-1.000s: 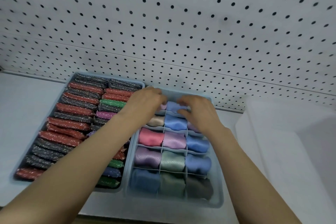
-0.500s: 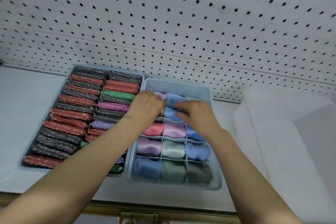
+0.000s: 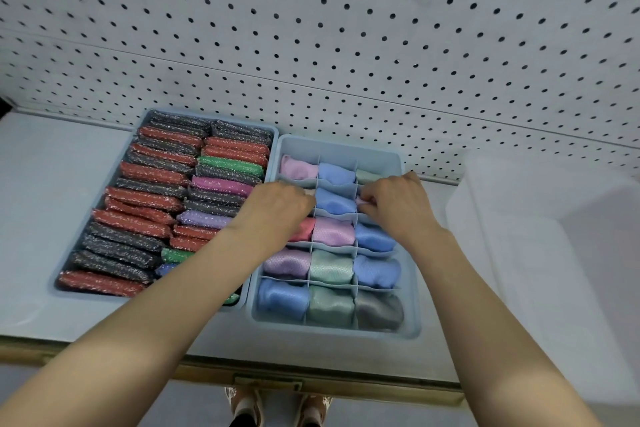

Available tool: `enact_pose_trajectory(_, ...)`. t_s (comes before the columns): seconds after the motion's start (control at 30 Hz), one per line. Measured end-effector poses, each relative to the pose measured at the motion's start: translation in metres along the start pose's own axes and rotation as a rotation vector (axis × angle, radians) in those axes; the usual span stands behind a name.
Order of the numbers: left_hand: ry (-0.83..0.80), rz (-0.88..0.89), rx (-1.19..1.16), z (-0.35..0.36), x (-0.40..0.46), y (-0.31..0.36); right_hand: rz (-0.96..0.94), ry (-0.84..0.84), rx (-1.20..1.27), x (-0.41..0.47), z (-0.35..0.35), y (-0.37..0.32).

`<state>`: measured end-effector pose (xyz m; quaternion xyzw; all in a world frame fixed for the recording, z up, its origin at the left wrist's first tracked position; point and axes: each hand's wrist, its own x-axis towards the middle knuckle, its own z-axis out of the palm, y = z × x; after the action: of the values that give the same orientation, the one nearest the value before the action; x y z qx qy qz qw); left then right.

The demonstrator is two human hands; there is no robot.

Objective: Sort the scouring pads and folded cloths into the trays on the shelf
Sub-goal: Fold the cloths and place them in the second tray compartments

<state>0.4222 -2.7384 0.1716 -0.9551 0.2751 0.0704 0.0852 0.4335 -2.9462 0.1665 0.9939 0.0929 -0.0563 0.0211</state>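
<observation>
We reach both bare forearms up from the lower corners to the divided tray (image 3: 410, 288) on the shelf (image 3: 52, 184). Our left hand (image 3: 277, 210) lies knuckles up over the left column's second cell, fingers bent down into it; they are hidden, so we cannot tell what, if anything, they hold. Our right hand (image 3: 398, 204) sits over the right column's second cell, fingers curled and pinching a pale pink folded cloth (image 3: 362, 200) at its edge.

The other folded cloths (image 3: 332, 267) fill the tray's cells, one each, in pink, blue, green, lilac and grey. Touching its left wall stands the open tray (image 3: 275, 135), packed with two rows of scouring pads (image 3: 152, 175) on edge, red, dark grey, green, magenta and purple. A clear tub (image 3: 554, 236) stands near on the right, and the pegboard (image 3: 346, 28) rises behind.

We can read no labels or writing anywhere.
</observation>
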Motion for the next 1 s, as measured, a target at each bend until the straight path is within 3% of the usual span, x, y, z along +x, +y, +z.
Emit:
enact_pose_trajectory(0.13, 0.102, -0.014, -0.117, 0.011, -0.005, 0.0, 0.005, 0.111, 0.179, -0.011, 0.002, -0.001)
enact_pose_trajectory(0.23, 0.119, 0.004, -0.119, 0.016, -0.009, 0.0, -0.071, 0.06, 0.297, -0.027, -0.002, -0.014)
enact_pose_trajectory(0.37, 0.106, 0.04, -0.05, 0.016, -0.011, 0.005, -0.191, -0.041, 0.125, -0.033, 0.005, -0.036)
enact_pose_trajectory(0.67, 0.139, 0.063, -0.101, 0.016, -0.012, 0.011, -0.152, -0.115, 0.234, -0.027, 0.005, -0.042)
enact_pose_trajectory(0.77, 0.191, 0.07, -0.16, 0.022, -0.018, 0.007, -0.025, -0.025, 0.39, -0.04, 0.006, -0.021)
enact_pose_trajectory(0.87, 0.212, 0.057, -0.23, 0.026, -0.031, 0.004, 0.079, -0.05, 0.288, -0.054, 0.008, -0.001)
enact_pose_trajectory(1.0, 0.143, 0.042, -0.21, 0.018, -0.044, 0.018, 0.027, -0.143, 0.137, -0.053, 0.005, -0.011)
